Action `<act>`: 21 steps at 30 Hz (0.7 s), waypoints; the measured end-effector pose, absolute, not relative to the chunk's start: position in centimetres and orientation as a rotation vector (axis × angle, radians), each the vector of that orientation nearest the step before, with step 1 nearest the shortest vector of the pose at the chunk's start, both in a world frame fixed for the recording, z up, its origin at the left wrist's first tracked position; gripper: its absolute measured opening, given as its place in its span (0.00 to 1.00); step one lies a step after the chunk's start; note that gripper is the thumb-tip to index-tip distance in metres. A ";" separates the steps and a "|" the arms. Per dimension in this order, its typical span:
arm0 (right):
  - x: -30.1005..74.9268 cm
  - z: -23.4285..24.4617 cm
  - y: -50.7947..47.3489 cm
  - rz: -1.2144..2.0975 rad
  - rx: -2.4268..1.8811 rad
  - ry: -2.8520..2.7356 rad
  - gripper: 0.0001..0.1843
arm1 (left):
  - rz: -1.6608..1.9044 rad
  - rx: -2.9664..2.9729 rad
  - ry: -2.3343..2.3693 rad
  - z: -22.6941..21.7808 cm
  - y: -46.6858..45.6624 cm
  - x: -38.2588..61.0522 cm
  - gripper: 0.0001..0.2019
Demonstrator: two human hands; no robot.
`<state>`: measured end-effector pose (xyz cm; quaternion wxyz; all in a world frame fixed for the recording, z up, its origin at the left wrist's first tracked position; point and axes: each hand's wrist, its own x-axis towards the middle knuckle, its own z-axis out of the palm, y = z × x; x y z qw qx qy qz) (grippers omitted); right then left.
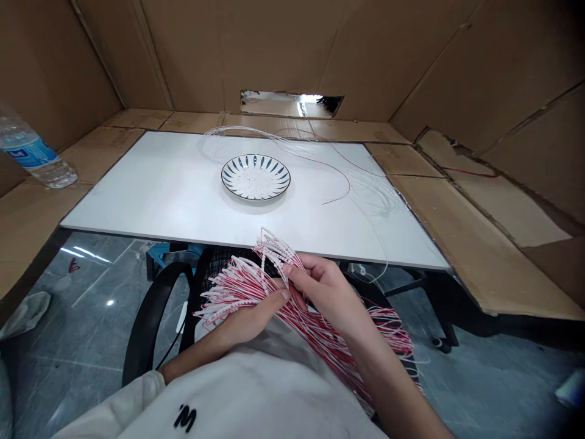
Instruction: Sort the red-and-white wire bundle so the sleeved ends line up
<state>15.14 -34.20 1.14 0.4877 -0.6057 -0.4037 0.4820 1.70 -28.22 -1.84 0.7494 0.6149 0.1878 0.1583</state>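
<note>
A thick bundle of red and white wires [242,289] fans out across my lap, with beaded-looking white strands at its upper end. My right hand [322,292] pinches the bundle between thumb and fingers near its top. My left hand [249,323] lies across the wires lower down and closes on them, its fingertips close to my right hand. Both hands are below the near edge of a white tabletop [137,195]. A blue-and-white patterned plate [256,177] sits on that tabletop, well beyond my hands.
Thin loose wires [350,183], some red, trail over the far part of the tabletop. A plastic water bottle [31,146] lies on cardboard [91,164] at the left. Cardboard walls surround the table. A black chair back [146,323] stands below, above a grey tiled floor.
</note>
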 end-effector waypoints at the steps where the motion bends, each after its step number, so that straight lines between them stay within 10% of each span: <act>1: 15.1 1.1 -34.2 1.149 -1.483 -0.992 0.19 | 0.352 1.331 0.433 -1.9 -28.3 1.7 0.16; 21: 15.2 1.5 -34.8 1.032 -1.598 -1.167 0.10 | 0.226 1.344 0.814 -4.5 -28.4 0.8 0.24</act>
